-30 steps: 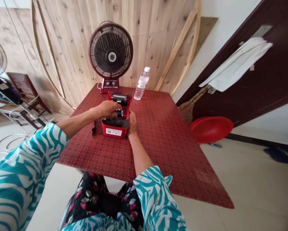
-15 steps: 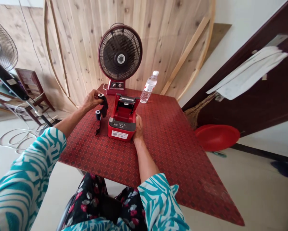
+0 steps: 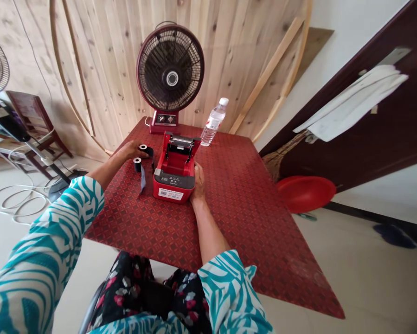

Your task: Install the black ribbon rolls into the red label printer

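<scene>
A: Eyes on the red printer (image 3: 173,185), sitting on the patterned table (image 3: 250,208) with its lid (image 3: 181,144) raised at the back and the red hollow inside in plain sight!

B: And just to its left, the left hand (image 3: 133,149) is at the far roll (image 3: 143,147), fingers curled in close around it, only a small gap between them, filled by that roll. How firm the hold is, nobody can tell from here.

A: Right beside that, also left of the printer, stands the near roll (image 3: 137,166), upright and untouched, a loose dark strip (image 3: 143,180) trailing from it toward the printer's front corner.

B: Over on the printer's right wall, the right hand (image 3: 198,183) lies flat along the side, thumb up top. The fingertips are hidden, so how far they are bent cannot be told, but the palm side is against the printer.

A: Behind the printer, a round fan (image 3: 171,69); behind it and to the right, a clear bottle (image 3: 213,124).

B: And well off to the printer's right, lower than the tabletop, a red basin (image 3: 305,195), with a white towel (image 3: 350,104) hanging above it!
</scene>
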The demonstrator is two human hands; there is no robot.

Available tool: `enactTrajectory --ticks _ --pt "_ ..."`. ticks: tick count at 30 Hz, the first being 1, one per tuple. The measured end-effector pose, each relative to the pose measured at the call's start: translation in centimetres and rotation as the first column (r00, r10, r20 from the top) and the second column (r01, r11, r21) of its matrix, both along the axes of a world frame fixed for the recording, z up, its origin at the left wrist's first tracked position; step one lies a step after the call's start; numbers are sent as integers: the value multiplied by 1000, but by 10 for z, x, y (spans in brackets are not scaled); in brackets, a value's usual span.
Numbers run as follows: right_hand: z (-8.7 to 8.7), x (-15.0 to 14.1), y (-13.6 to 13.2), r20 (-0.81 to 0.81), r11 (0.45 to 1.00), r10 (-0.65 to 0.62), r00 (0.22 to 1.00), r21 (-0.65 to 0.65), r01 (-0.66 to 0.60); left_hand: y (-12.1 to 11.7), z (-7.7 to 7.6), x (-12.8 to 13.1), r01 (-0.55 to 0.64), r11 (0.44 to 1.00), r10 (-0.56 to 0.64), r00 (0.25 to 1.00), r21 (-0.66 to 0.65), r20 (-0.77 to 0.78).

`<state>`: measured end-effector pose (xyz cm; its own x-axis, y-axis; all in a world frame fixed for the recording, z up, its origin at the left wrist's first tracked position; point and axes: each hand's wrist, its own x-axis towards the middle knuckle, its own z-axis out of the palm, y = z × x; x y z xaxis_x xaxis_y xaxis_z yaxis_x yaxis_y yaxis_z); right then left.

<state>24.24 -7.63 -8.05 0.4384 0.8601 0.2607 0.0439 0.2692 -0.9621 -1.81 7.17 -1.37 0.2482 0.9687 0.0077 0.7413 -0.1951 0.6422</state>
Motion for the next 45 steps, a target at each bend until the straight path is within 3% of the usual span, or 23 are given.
enactTrajectory --ticks 3,5,7,9,12,16,19,22,26,29,34,37,41,43,45 --pt "-1 -1 1 -22 1000 -10 1000 2 10 -12 0 -8 -44 991 79 952 -124 295" --pt "-1 -2 2 -36 1000 -16 999 15 17 -25 -2 -19 -99 979 179 835 -179 519" --pt "-1 -3 2 -55 1000 -13 998 25 14 -41 -7 -31 -110 977 206 717 -183 666" --pt "0 -4 2 -80 1000 -3 997 25 5 -58 -13 -40 -24 983 149 691 -184 707" --pt "0 -5 1 -99 1000 4 995 24 -2 -78 -26 -41 119 976 35 738 -180 673" --pt "-2 -5 3 -101 1000 -2 995 26 5 -89 -35 -28 43 997 7 785 -66 619" --pt "-3 -4 5 -101 1000 1 995 15 0 -91 -22 -21 25 1000 -21 741 4 671" --pt "-3 -4 6 -105 1000 4 994 14 -3 -95 10 -10 135 989 -136 668 61 731" --pt "-2 -6 7 -108 1000 12 994 27 -9 -101 53 24 370 924 -357 753 92 553" --pt "0 -6 7 -88 1000 9 996 22 -7 -102 67 56 458 879 -475 826 128 303" --pt "0 -4 9 -106 1000 27 994 17 -25 -90 69 91 484 875 -484 875 21 -31" --pt "-2 -5 10 -112 999 28 993 21 -26 -81 65 105 508 858 -513 843 -74 -164" --pt "-5 -6 13 -121 999 22 992 33 -19 -72 61 121 497 864 -481 763 -84 -431" --pt "-6 -7 14 -131 999 30 991 35 -26 -69 61 123 510 854 -498 742 -105 -449" --pt "-6 -7 13 -147 999 38 988 36 -33 -69 64 118 536 833 -547 758 -137 -355"
